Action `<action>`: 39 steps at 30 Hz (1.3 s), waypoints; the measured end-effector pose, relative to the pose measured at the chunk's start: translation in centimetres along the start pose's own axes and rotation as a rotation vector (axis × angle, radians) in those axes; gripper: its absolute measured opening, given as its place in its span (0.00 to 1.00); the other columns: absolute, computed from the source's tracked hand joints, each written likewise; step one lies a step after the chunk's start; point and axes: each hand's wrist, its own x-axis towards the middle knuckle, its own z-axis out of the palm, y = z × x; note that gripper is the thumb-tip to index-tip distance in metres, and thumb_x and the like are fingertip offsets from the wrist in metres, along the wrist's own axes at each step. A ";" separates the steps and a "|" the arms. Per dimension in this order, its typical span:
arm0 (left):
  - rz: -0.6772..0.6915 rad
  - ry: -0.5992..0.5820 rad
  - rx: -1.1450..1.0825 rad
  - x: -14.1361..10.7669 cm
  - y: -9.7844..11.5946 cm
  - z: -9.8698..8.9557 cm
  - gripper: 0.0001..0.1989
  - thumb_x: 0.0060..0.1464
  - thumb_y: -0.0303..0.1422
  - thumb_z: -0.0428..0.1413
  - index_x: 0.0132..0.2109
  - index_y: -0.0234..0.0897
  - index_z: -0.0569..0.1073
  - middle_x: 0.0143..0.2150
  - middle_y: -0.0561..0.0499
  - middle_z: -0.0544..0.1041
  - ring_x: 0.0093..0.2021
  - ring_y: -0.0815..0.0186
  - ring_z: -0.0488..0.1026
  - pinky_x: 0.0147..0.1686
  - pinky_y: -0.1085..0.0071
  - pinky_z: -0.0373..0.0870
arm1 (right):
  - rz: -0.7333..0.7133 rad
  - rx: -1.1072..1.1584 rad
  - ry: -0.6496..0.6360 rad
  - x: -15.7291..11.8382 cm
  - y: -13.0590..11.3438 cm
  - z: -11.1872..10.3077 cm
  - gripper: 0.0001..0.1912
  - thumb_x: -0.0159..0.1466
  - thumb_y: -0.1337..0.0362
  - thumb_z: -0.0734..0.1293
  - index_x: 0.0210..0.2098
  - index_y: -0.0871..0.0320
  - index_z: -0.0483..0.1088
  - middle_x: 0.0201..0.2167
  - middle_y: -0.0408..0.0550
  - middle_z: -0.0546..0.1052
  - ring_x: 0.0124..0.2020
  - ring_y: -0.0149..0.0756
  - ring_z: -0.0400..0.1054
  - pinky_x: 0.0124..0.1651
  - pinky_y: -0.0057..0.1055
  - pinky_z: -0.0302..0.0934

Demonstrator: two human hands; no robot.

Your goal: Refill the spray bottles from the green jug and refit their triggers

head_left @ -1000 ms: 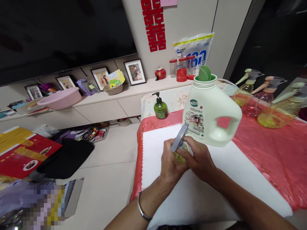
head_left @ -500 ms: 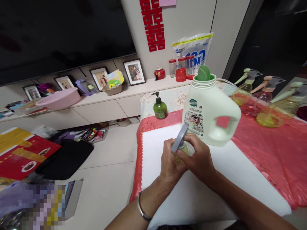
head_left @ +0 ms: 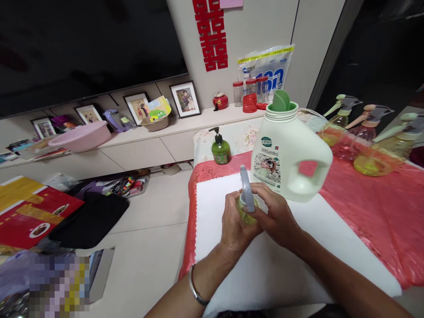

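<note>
Above a white padded sheet (head_left: 225, 287), my left hand (head_left: 233, 225) is wrapped round a small clear bottle (head_left: 247, 217) of yellowish liquid. On top of the bottle sits a grey trigger spray head (head_left: 246, 192), pinched between the thumb and fingers of my right hand (head_left: 280, 216). Most of the bottle is hidden by my hands. Just beyond them stands a large pale green jug (head_left: 288, 154) with a handle and a green piece (head_left: 280, 100) in its mouth. A green pump bottle (head_left: 221, 151) stands to the left of the jug.
Several filled spray bottles (head_left: 357, 134) stand at the right on the red plastic table cover (head_left: 374, 216). Behind runs a low cabinet (head_left: 135, 152) with picture frames, a pink basin (head_left: 82, 136) and red-lidded jars (head_left: 238, 93). A red and yellow box (head_left: 36, 212) is at the left.
The grey spray head has turned counterclockwise as seen from above; its far end now points ahead and slightly left instead of right. My right fingers shifted with it, while my left hand stayed put.
</note>
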 end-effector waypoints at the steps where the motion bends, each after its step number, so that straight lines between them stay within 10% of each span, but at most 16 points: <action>1: -0.001 0.001 0.001 0.0 0.0 0.0 0.28 0.41 0.40 0.66 0.46 0.42 0.62 0.45 0.45 0.72 0.45 0.53 0.75 0.43 0.57 0.74 | 0.007 0.017 -0.015 0.0 0.0 0.0 0.10 0.71 0.61 0.62 0.47 0.61 0.69 0.48 0.45 0.70 0.50 0.30 0.65 0.53 0.24 0.59; 16: 0.041 -0.028 0.028 0.2 0.2 -0.3 0.28 0.43 0.40 0.63 0.51 0.38 0.66 0.46 0.44 0.73 0.46 0.53 0.76 0.44 0.57 0.76 | 0.130 0.014 0.274 -1.0 -0.3 2.1 0.18 0.62 0.60 0.72 0.51 0.57 0.70 0.47 0.43 0.72 0.47 0.29 0.68 0.49 0.23 0.62; 33: -0.010 -0.007 0.018 0.3 0.6 -0.4 0.29 0.42 0.42 0.64 0.51 0.36 0.66 0.48 0.40 0.75 0.48 0.49 0.77 0.45 0.55 0.76 | 0.168 0.105 0.132 -0.7 0.1 1.2 0.34 0.62 0.55 0.73 0.64 0.58 0.64 0.60 0.48 0.65 0.59 0.36 0.64 0.56 0.27 0.64; 39: 0.070 -0.026 0.071 0.4 0.9 -0.5 0.28 0.43 0.38 0.65 0.52 0.40 0.70 0.47 0.45 0.76 0.47 0.53 0.78 0.45 0.61 0.77 | 0.272 0.161 0.192 -0.6 0.1 1.3 0.39 0.60 0.54 0.74 0.66 0.58 0.62 0.48 0.45 0.71 0.50 0.33 0.68 0.54 0.28 0.63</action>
